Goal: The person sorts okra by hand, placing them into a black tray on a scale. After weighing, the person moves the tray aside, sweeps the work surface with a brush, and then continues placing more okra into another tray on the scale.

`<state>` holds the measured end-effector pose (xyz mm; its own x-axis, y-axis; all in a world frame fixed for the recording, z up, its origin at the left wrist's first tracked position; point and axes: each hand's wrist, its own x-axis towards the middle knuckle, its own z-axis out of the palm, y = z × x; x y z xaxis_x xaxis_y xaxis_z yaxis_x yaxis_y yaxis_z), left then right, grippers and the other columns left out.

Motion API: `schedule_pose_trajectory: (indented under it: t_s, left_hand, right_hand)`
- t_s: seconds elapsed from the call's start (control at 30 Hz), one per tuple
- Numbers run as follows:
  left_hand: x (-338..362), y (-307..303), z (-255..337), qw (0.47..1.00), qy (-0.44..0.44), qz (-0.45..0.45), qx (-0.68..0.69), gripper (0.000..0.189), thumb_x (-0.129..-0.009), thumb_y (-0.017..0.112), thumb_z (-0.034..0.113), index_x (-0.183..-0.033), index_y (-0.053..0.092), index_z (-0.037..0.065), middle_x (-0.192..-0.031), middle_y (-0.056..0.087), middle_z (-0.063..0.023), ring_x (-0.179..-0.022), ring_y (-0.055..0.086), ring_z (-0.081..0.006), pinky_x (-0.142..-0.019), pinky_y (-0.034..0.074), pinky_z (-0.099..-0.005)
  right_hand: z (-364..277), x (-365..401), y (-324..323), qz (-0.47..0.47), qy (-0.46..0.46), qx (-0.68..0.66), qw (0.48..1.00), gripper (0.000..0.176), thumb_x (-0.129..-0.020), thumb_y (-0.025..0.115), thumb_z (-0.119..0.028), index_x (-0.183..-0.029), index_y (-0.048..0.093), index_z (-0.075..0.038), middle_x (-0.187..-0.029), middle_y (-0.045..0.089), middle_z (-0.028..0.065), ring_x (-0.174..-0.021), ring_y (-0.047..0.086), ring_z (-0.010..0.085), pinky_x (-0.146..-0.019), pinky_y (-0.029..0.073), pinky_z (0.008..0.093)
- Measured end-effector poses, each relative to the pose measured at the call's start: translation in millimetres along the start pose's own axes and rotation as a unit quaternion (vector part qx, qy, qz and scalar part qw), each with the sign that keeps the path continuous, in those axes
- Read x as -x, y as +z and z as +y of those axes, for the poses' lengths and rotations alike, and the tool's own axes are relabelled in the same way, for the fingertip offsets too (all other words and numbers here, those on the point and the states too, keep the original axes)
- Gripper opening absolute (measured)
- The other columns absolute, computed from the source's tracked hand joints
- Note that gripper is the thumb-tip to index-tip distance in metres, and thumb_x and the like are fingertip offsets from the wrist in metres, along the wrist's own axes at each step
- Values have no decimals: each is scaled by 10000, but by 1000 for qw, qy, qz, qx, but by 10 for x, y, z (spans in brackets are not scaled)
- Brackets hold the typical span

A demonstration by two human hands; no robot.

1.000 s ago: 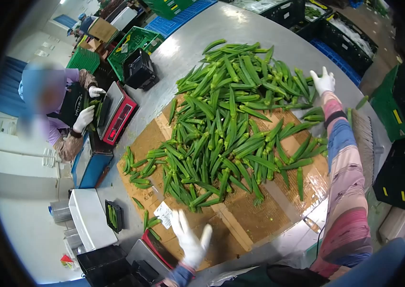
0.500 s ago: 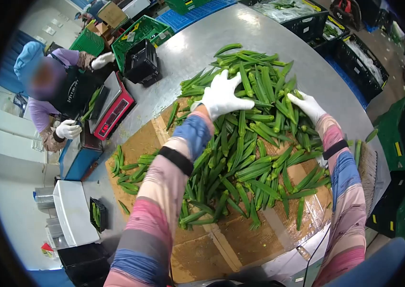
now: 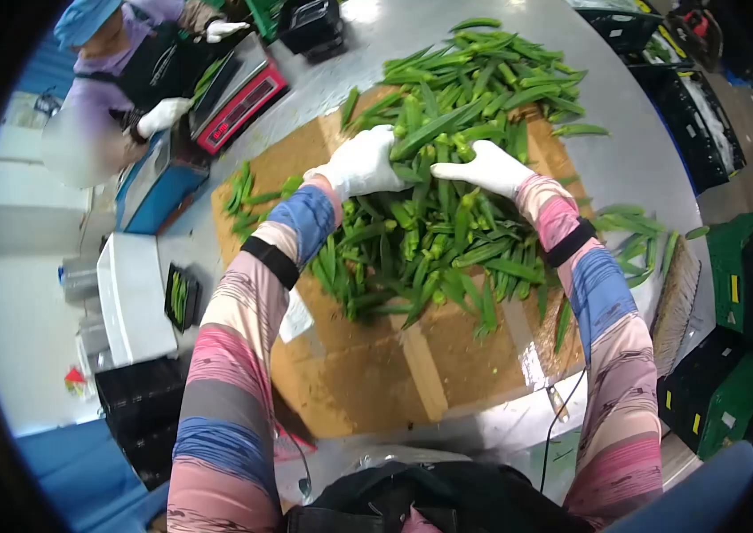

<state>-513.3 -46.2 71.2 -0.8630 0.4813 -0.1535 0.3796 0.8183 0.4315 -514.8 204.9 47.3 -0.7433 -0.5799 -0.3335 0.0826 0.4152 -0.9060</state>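
Note:
A big heap of green okra (image 3: 447,240) lies on flattened brown cardboard (image 3: 350,382) over a metal table. My left hand (image 3: 364,163), in a white glove, is closed around okra at the left of the heap, with its fingertips partly hidden by the pods. My right hand (image 3: 488,169), gloved too, lies over the middle of the heap, thumb and fingers apart, touching pods. Between the two hands are several okra pods, one long pod slanting above them.
A person (image 3: 141,62) in a blue cap stands at the upper left beside a red scale (image 3: 241,102). A black crate (image 3: 310,27) is behind it. A brush (image 3: 677,293) lies at the right, near green crates (image 3: 741,266). A white bin (image 3: 132,298) stands at the left.
Both my hands have come nearer to me and closer together, drawing okra along. My left hand has closed around pods. The camera view has shifted, and loose okra now lies beside my right forearm.

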Motion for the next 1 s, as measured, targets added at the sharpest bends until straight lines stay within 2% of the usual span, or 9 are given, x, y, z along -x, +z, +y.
schedule_pose_trajectory:
  t_s: [0.1, 0.2, 0.33, 0.4, 0.5, 0.57, 0.67, 0.77, 1.0]
  left_hand:
    - [798, -38, 27, 998, -31, 41, -33, 588, -742, 812, 438, -1209, 675, 108, -1173, 660, -204, -1028, 665, -389, -881, 547, -459]
    - [1516, 105, -50, 985, -18, 73, -157, 503, -757, 793, 352, -1170, 689, 84, -1288, 587, -205, -1145, 577, -413, -939, 510, -469]
    - [2297, 426, -24, 977, -96, 55, -184, 437, -764, 766, 339, -1123, 723, 94, -1317, 555, -192, -1178, 538, -399, -940, 495, -469]
    - [2617, 548, 59, 972, -25, 144, -182, 408, -757, 776, 318, -1105, 731, 108, -1292, 571, -172, -1180, 545, -382, -907, 497, -470]
    - [3027, 710, 330, 963, -68, 190, -178, 427, -743, 793, 282, -1125, 713, 109, -1243, 601, -164, -1165, 558, -388, -888, 505, -477]
    - [3269, 845, 435, 973, -73, 135, -172, 503, -738, 798, 257, -1199, 665, 107, -1281, 581, -165, -1165, 554, -387, -883, 507, -479]
    - [3674, 1208, 556, 985, -89, 79, -123, 650, -725, 794, 211, -1318, 566, 73, -1340, 536, -205, -1167, 542, -403, -913, 494, -477]
    - [4080, 1660, 767, 985, -130, 101, -60, 568, -656, 802, 174, -1208, 670, 153, -1297, 562, -197, -1172, 558, -406, -939, 500, -483]
    - [4822, 1914, 1329, 986, -152, 14, -64, 652, -746, 773, 179, -1367, 575, 191, -1488, 437, -208, -1388, 392, -442, -1065, 413, -533]
  right_hand:
    - [-329, 150, 538, -28, -15, 119, 992, 924, -750, 756, -669, -1296, 599, 60, -1278, 639, 255, -1212, 610, 343, -1044, 456, 394]
    - [-354, 224, 1133, 19, -52, 330, 942, 846, -721, 715, -707, -1234, 675, -35, -1129, 702, 191, -1127, 650, 343, -993, 497, 437]
    - [-484, 477, 1592, -65, -113, 504, 854, 931, -723, 719, -702, -1356, 596, -31, -961, 698, 202, -945, 684, 346, -871, 536, 429]
    - [-364, 692, 1840, -6, -224, 487, 844, 906, -735, 750, -620, -1463, 513, -136, -1146, 689, 147, -1030, 666, 318, -849, 526, 467]
    - [-208, 1025, 2226, 53, -280, 483, 828, 899, -739, 787, -517, -1524, 445, -242, -1451, 542, 117, -1209, 578, 321, -854, 475, 475]
    - [-86, 1260, 2389, 29, -259, 436, 861, 921, -732, 807, -444, -1547, 397, -317, -1512, 467, 114, -1248, 539, 356, -877, 467, 489]
    - [69, 1618, 2704, 30, -234, 522, 820, 958, -722, 821, -395, -1561, 359, -358, -1540, 425, 114, -1286, 499, 376, -883, 465, 505]
    - [30, 2030, 2869, -22, -194, 577, 793, 769, -841, 694, -240, -1542, 397, -348, -1594, 386, 111, -1439, 366, 407, -1013, 422, 544]
    - [478, 2483, 3210, 15, -237, 578, 781, 842, -756, 722, -129, -1534, 414, -226, -1607, 364, 65, -1482, 291, 382, -1164, 287, 596]
